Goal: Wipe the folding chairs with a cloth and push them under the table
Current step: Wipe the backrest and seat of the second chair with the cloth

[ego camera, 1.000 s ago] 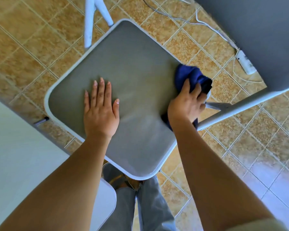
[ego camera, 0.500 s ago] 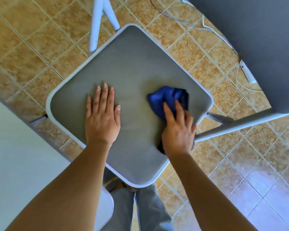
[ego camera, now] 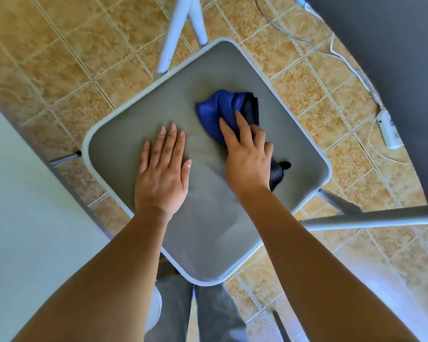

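A folding chair fills the middle of the view, its grey padded seat (ego camera: 124, 149) rimmed in pale metal and seen from above. My left hand (ego camera: 162, 169) lies flat and open on the seat's centre, fingers together. A crumpled blue cloth (ego camera: 223, 107) sits on the seat's right half, with my right hand (ego camera: 247, 156) pressed down on it and fingers curled over it. The chair's dark grey backrest (ego camera: 386, 70) rises at the upper right, and a pale frame tube (ego camera: 371, 219) runs under my right forearm.
A white table top (ego camera: 22, 230) occupies the lower left, its edge close to the seat. White legs (ego camera: 173, 30) stand on the tan tiled floor beyond the seat. A white power strip (ego camera: 389, 130) and cables lie at the right. My jeans show below the seat.
My right hand has slid the cloth from the seat's right edge inward toward the middle. My left hand has stayed flat on the seat.
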Action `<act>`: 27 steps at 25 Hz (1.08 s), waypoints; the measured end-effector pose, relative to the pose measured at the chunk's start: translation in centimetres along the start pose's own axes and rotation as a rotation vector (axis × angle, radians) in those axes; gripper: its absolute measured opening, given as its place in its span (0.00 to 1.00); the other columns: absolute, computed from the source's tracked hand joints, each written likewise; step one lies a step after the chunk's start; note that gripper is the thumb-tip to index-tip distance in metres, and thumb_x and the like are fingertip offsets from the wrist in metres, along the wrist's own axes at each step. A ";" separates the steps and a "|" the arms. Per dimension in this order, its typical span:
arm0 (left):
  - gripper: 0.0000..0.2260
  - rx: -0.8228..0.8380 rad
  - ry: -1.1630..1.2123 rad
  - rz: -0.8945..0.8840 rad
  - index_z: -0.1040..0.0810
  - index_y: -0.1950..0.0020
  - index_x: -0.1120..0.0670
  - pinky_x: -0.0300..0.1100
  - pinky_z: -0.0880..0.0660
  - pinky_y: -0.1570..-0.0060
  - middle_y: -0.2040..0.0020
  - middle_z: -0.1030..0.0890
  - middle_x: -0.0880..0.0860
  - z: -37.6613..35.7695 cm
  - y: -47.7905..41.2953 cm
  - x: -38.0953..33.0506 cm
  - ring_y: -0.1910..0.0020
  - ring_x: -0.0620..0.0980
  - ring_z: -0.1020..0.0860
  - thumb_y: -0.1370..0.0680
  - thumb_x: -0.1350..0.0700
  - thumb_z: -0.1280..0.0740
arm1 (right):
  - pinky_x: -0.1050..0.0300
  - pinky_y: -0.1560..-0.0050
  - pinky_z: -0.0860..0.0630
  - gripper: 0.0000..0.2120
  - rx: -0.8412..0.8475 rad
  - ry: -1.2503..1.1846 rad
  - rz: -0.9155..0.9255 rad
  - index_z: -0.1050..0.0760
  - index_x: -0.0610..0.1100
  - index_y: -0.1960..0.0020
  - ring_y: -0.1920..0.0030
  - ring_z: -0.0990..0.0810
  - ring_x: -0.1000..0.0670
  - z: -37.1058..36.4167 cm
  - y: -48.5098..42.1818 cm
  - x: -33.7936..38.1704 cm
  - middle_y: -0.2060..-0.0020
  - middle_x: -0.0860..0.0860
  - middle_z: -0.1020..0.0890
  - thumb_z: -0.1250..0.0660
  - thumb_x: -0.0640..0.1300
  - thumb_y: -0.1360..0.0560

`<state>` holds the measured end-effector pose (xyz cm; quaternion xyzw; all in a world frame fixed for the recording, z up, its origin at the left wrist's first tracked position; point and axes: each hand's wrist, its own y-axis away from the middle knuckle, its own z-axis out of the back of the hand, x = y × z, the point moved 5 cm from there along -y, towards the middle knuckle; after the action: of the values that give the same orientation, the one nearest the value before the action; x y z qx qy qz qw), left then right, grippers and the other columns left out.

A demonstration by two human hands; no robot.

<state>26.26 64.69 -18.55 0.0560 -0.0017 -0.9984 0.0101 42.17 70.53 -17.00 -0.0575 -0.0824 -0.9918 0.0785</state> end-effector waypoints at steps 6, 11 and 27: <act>0.24 0.009 -0.018 0.052 0.46 0.22 0.55 0.54 0.49 0.25 0.21 0.46 0.52 0.2 -0.6 0.4 0.22 0.51 0.49 0.17 0.48 0.50 | 0.39 0.43 0.36 0.32 -0.006 -0.019 -0.286 0.37 0.53 0.27 0.33 0.37 0.38 1.0 -0.4 -5.6 0.26 0.46 0.39 0.41 0.33 0.28; 0.24 0.017 -0.024 0.038 0.45 0.22 0.55 0.54 0.47 0.26 0.21 0.45 0.52 0.3 -0.4 0.2 0.22 0.51 0.48 0.17 0.48 0.50 | 0.40 0.35 0.41 0.33 0.018 -0.018 -0.205 0.44 0.53 0.24 0.29 0.43 0.39 1.9 -9.9 -1.2 0.24 0.47 0.46 0.43 0.35 0.26; 0.24 0.029 0.094 0.041 0.43 0.22 0.56 0.50 0.50 0.24 0.22 0.42 0.52 0.6 -0.1 0.8 0.23 0.49 0.45 0.17 0.49 0.52 | 0.44 0.44 0.36 0.33 -0.065 -0.042 -0.369 0.39 0.56 0.26 0.31 0.39 0.40 0.3 0.1 -2.4 0.24 0.51 0.42 0.44 0.33 0.28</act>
<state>25.42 64.77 -18.08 0.1031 -0.0166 -0.9941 0.0297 44.61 70.90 -16.98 -0.0646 -0.0610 -0.9902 -0.1082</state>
